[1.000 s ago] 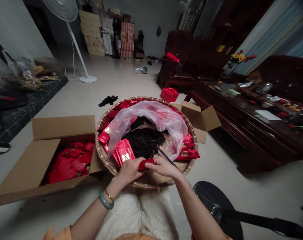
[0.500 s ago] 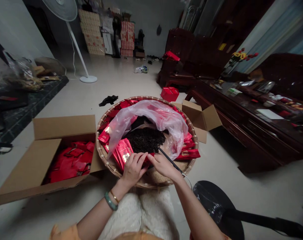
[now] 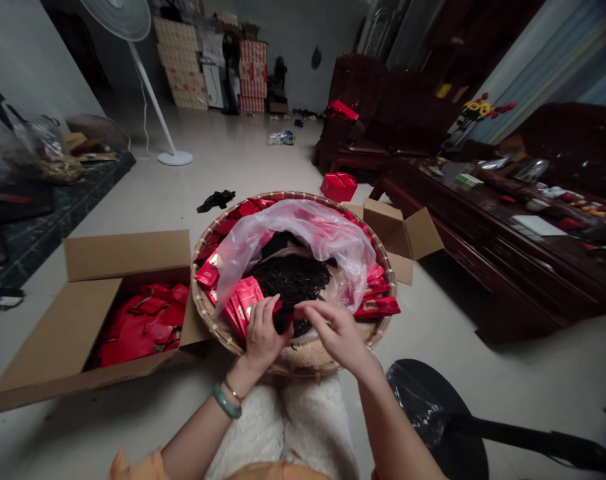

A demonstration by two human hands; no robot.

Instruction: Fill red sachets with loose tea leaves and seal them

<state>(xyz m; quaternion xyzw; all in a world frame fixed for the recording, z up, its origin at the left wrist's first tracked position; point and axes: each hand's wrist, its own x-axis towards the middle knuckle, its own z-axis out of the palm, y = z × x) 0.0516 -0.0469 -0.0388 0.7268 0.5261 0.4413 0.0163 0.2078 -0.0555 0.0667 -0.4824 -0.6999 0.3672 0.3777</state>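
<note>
My left hand (image 3: 263, 337) is closed around a small red packet (image 3: 279, 308), mostly hidden by the fingers, with a dark area between thumb and fingers. Close beside it, the fingers of my right hand (image 3: 337, 333) are drawn together at the packet's edge. Both hands are over the near part of a round woven basket (image 3: 303, 367). Dark loose dried leaves (image 3: 297, 277) lie behind them in an open clear plastic bag (image 3: 303, 220). Flat red packets (image 3: 240, 303) are stacked by my left hand. More red packets (image 3: 380, 307) lie along the basket's right side.
An open cardboard box (image 3: 90, 327) full of red packets (image 3: 143, 323) stands left; another open box (image 3: 403, 233) is at right. A black round stand base (image 3: 437, 413) is near my right arm. Beyond are a dark wooden table (image 3: 433, 207) and a white fan (image 3: 175, 158).
My hands have drawn slightly apart, and my right hand has turned with its fingers raised. The black stick seen by my right hand is now almost wholly hidden. More leaves show between the hands.
</note>
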